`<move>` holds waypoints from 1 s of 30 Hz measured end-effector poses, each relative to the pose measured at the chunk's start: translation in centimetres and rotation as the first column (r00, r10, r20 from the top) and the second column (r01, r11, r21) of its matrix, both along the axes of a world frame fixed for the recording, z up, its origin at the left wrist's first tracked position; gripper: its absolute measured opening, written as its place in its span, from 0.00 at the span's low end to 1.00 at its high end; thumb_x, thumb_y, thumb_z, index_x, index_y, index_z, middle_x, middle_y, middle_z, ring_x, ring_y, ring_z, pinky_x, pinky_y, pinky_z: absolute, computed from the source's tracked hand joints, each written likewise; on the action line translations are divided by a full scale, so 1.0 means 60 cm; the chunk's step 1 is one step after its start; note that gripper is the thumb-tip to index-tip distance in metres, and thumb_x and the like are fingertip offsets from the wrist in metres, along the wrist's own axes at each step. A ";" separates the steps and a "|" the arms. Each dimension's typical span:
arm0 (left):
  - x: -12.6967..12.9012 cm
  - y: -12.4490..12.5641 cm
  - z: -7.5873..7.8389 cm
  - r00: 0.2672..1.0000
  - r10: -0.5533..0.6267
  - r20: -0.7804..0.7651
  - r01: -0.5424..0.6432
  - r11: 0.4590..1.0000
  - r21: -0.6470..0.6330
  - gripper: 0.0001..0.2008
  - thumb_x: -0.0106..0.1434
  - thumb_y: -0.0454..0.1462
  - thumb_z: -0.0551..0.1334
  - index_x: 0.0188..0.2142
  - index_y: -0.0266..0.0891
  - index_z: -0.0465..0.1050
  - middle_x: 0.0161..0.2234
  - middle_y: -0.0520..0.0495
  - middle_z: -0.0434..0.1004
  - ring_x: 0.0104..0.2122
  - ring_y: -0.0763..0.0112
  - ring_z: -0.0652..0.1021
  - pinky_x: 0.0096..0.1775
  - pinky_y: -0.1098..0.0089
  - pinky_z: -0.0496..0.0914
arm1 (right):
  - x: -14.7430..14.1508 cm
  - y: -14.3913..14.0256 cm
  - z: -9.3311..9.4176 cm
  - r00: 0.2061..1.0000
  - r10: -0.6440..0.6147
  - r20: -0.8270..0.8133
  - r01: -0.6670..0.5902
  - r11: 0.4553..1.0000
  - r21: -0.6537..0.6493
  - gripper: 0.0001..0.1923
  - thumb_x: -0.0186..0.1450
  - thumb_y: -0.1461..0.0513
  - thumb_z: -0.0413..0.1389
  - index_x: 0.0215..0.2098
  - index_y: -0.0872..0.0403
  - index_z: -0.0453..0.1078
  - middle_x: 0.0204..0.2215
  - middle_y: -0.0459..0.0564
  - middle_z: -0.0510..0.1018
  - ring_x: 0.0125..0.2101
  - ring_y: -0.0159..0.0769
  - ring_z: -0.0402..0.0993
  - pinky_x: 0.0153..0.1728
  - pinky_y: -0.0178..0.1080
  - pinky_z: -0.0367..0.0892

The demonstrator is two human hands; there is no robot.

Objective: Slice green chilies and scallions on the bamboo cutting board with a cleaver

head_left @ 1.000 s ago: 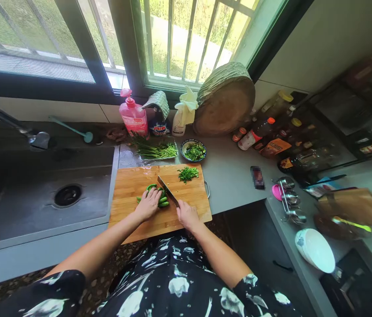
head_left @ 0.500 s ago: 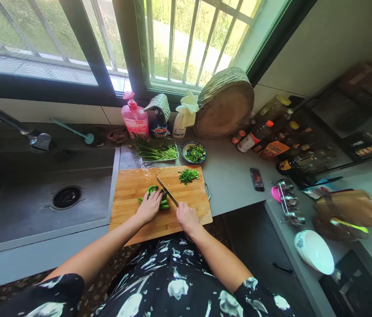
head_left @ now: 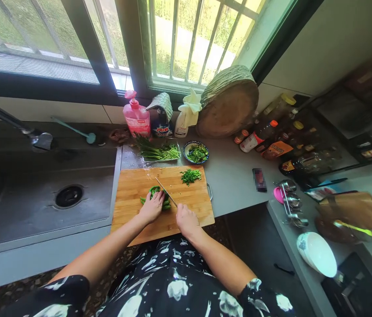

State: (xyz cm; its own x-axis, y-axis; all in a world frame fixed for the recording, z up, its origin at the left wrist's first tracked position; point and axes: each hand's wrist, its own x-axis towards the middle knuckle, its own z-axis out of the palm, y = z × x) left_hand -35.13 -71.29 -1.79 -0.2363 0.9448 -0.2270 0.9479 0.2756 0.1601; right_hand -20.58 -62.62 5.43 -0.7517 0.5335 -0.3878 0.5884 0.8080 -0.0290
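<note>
On a wooden cutting board (head_left: pixel 128 189) lies a bunch of long green peppers (head_left: pixel 166 204). My left hand (head_left: pixel 152 207) rests over them, fingers curled down to hold them together, hiding part of the bunch. My right hand (head_left: pixel 186 219) grips the handle of a kitchen knife (head_left: pixel 165 190), whose blade slants up and left, beside the peppers' right side. Whether the edge touches a pepper I cannot tell. Finely chopped greens (head_left: pixel 191 176) form a small pile at the board's upper right corner.
Behind the board stand a tray of long green stalks (head_left: pixel 161 152) and a patterned bowl of cut greens (head_left: pixel 197 152). A pink pump bottle (head_left: pixel 137 119) and a round wooden block (head_left: pixel 228 108) line the window. The sink (head_left: pixel 87 185) is left; sauce bottles (head_left: pixel 252 141) stand right.
The view has shifted slightly, moving the scene a little to the right. The knife's blade sits a touch closer to my left hand and shows narrower; both hands keep their holds.
</note>
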 end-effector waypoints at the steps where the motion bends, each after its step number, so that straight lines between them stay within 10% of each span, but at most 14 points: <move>1: -0.001 0.000 0.000 1.000 -0.004 0.002 0.004 1.000 0.000 0.26 0.60 0.30 0.45 0.58 0.30 0.56 0.59 0.33 0.55 0.57 0.52 0.60 0.55 0.48 0.49 | 0.001 -0.003 0.000 1.000 -0.007 0.007 0.008 1.000 -0.003 0.07 0.66 0.66 0.43 0.42 0.56 0.59 0.35 0.56 0.72 0.32 0.38 0.75 0.30 0.37 0.70; 17: -0.008 -0.001 -0.014 0.997 -0.039 0.062 0.035 0.998 0.061 0.26 0.60 0.31 0.45 0.58 0.30 0.55 0.59 0.32 0.55 0.56 0.53 0.61 0.55 0.48 0.48 | -0.056 0.012 -0.044 0.999 0.024 0.048 -0.023 1.000 -0.008 0.08 0.67 0.65 0.42 0.42 0.57 0.59 0.36 0.56 0.73 0.34 0.39 0.75 0.31 0.37 0.69; 25: -0.011 -0.003 -0.024 0.996 -0.038 0.086 0.031 0.996 0.079 0.27 0.60 0.30 0.45 0.60 0.32 0.53 0.59 0.32 0.56 0.56 0.52 0.60 0.55 0.48 0.47 | -0.025 0.037 0.012 0.996 0.080 0.046 -0.077 0.995 -0.059 0.06 0.66 0.64 0.44 0.41 0.55 0.59 0.34 0.54 0.75 0.34 0.38 0.75 0.31 0.35 0.66; 30: -0.011 -0.005 -0.029 0.994 -0.045 0.097 0.036 0.995 0.094 0.27 0.59 0.31 0.46 0.60 0.33 0.53 0.59 0.32 0.55 0.57 0.52 0.60 0.56 0.48 0.46 | -0.025 0.035 -0.007 0.995 0.080 0.056 -0.077 0.995 -0.061 0.07 0.66 0.64 0.44 0.42 0.57 0.59 0.33 0.54 0.75 0.34 0.39 0.75 0.31 0.35 0.66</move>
State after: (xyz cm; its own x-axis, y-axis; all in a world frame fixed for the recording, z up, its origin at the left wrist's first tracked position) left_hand -35.82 -71.56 -3.52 -0.1782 0.9711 -0.1587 0.9362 0.2170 0.2766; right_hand -22.10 -60.53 4.98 -0.7656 0.4488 -0.4609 0.5252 0.8498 -0.0451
